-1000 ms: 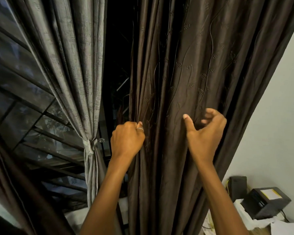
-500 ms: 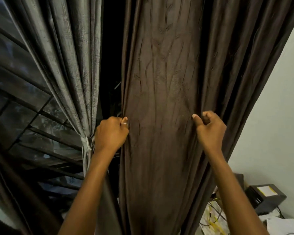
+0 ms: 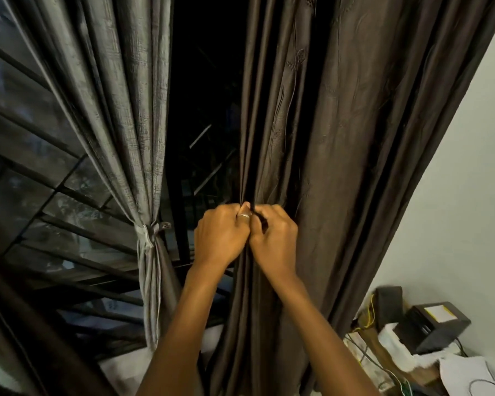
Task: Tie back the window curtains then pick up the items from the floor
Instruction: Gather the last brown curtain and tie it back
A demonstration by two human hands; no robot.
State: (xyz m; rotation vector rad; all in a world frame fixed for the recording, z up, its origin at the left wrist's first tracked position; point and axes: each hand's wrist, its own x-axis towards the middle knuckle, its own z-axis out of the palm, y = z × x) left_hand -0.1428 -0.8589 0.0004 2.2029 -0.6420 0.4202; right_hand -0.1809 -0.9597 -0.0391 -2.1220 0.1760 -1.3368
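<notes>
I see grey curtain (image 3: 120, 110) at left already gathered, tie (image 3: 147, 230) cinched round it; brown curtain (image 3: 355, 138) hangs right of dark window gap, not yet tied; left hand (image 3: 220, 235) and right hand (image 3: 275, 241) both fisted on its bunched folds, knuckles touching; I judge curtain work about half done; tying this one left, then floor pickup; black box (image 3: 437, 327) and papers (image 3: 463, 370) at lower right untouched.

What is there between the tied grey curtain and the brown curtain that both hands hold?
A dark strip of window with faint bars; the head view shows it.
</notes>
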